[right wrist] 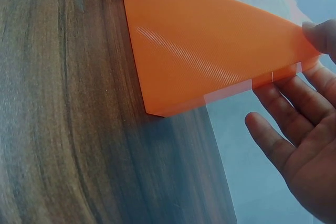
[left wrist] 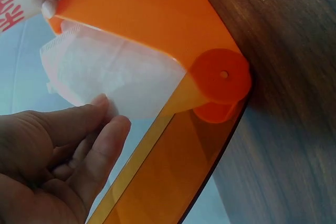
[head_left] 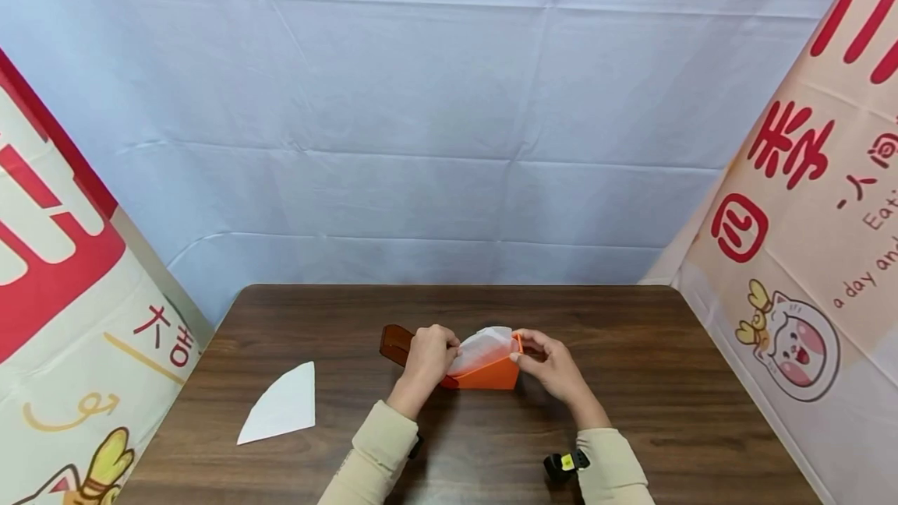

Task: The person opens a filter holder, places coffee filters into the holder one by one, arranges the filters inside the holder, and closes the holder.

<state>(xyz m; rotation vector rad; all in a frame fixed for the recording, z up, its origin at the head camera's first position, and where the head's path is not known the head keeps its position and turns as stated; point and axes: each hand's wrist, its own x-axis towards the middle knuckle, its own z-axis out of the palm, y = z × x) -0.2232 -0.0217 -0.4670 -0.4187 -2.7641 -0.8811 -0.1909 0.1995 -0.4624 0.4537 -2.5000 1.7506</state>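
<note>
Head view, left hand (head_left: 426, 357) pinching paper (head_left: 484, 349) in orange holder (head_left: 489, 376); banner (head_left: 77, 318) “大吉”

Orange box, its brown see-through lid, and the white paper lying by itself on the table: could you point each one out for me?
Box (right wrist: 197, 45): right wrist view, on its side wall.
Lid (left wrist: 165, 174): left wrist view, on its broad face.
Paper (head_left: 284, 407): head view, mid-sheet.

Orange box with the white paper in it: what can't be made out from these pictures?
Head: part of the brown flap, hidden behind the left hand.
Left wrist: the flap's far end, cut off by the bottom edge.
Right wrist: part of the right hand, cut off by the right edge.
All views: the white paper's lower part, hidden by the orange box.
</note>
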